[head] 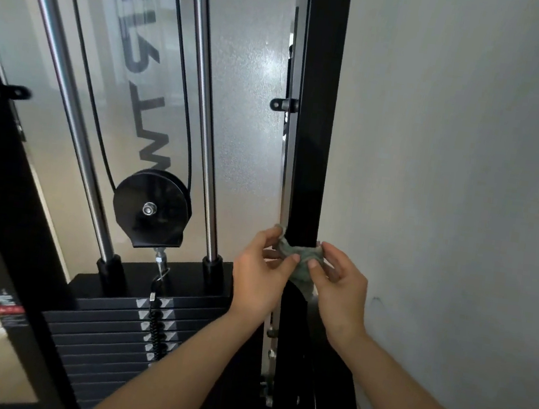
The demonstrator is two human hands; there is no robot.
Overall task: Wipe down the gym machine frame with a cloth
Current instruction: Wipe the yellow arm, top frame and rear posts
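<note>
- The grey-green cloth lies bunched across the front face of the black upright frame post, low on the post, reaching from its left edge to its right edge.
- It sits between the two hands, and a loose end hangs down below the thumbs.
- The left hand pinches the cloth's left end at the post's left edge, fingers curled and thumb tip pressed on the fabric.
- The right hand pinches the right end at the post's right edge, fingers curled likewise, thumb on the cloth.
- The two thumb tips are near each other, just apart, over the post's middle.
- Left of the post stand a weight stack, a black pulley and chrome guide rods.
- A pale wall is on the right.
</note>
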